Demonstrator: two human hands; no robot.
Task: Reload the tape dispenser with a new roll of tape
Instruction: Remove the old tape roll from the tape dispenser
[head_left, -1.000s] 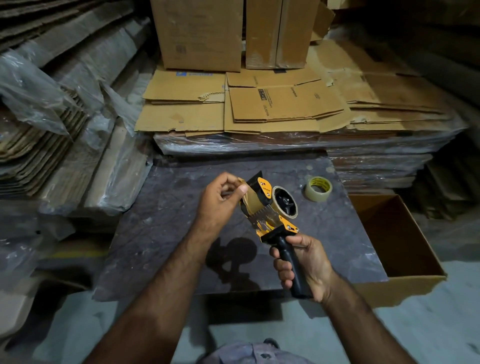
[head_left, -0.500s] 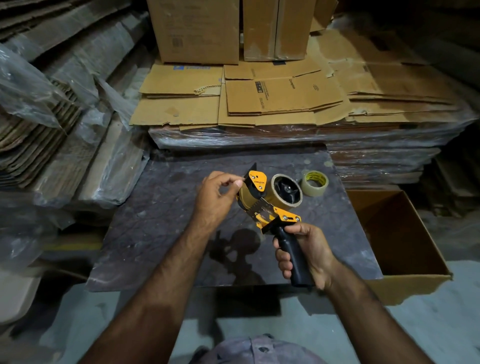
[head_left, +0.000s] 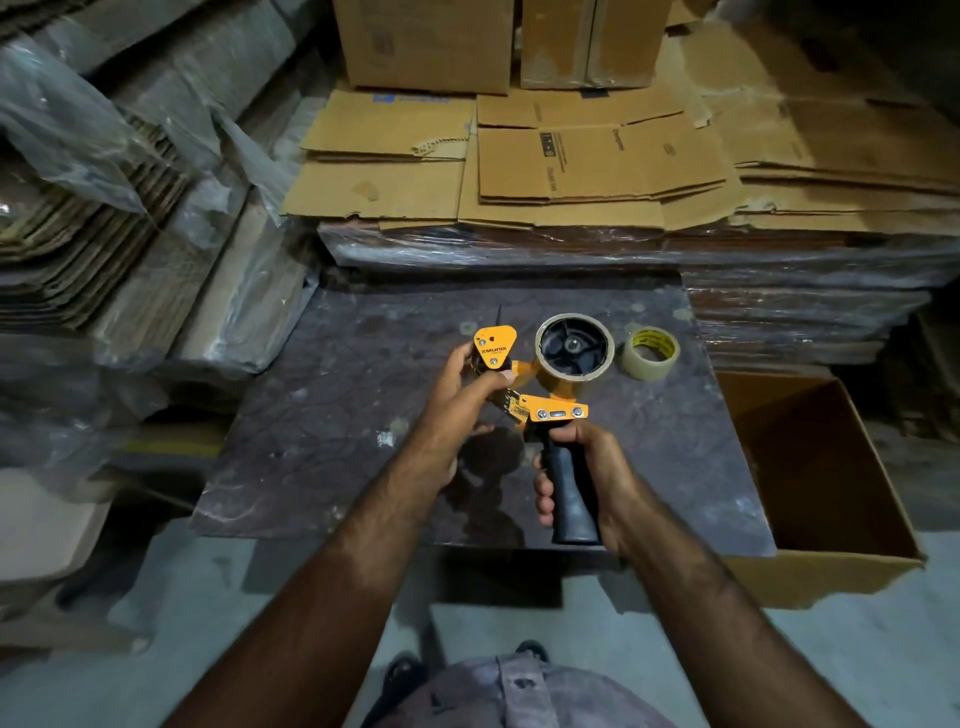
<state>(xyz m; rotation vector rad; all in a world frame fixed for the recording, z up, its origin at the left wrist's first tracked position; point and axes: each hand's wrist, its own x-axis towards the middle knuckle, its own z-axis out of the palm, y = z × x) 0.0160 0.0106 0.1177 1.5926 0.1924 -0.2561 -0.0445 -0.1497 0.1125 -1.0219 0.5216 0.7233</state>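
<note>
— Why's the tape gun (head_left: 540, 389) held up at the frame's centre, over the dark slab (head_left: 322, 415)?

— So both hands can work it. From the head camera, the right hand (head_left: 582, 467) is wrapped tight round the black handle to steady it. The left hand (head_left: 462, 389) has its fingers (head_left: 496, 379) pinched closed at the orange front plate, probably feeding tape through; I can't see the tape end.

— And the rolls?

— One sits on the hub (head_left: 574, 347). A clear tape roll (head_left: 650, 353) lies just right of it, handy on the slab.
</note>
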